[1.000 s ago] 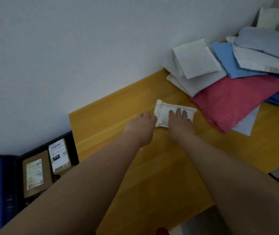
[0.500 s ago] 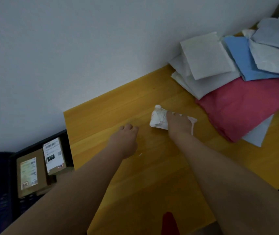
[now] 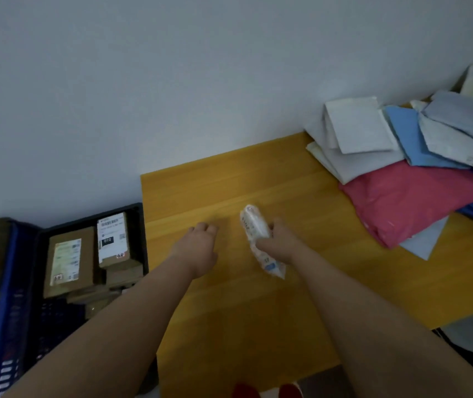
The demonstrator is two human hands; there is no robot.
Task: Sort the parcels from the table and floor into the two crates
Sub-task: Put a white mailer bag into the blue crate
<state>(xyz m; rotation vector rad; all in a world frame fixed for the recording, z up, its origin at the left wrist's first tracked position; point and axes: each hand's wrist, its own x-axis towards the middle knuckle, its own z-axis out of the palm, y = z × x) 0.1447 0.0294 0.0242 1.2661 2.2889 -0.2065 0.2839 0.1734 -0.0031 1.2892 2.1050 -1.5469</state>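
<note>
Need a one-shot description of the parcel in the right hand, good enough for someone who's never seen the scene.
Start at the yellow wooden table against the white wall. Near its middle, the right hand grips a small white parcel, held on edge. Unlike the flat mailers piled at the table's right end, it is small, crumpled and lifted off the wood.

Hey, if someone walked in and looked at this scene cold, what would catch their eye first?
Probably the right hand, mid-table, gripping a small white parcel lifted off the wooden table, while the left hand rests beside it holding nothing. Next, the pink mailer in the loose pile of white and blue mailers at the table's far right. Then the dark crate on the floor to the left, holding labelled brown boxes.
</note>
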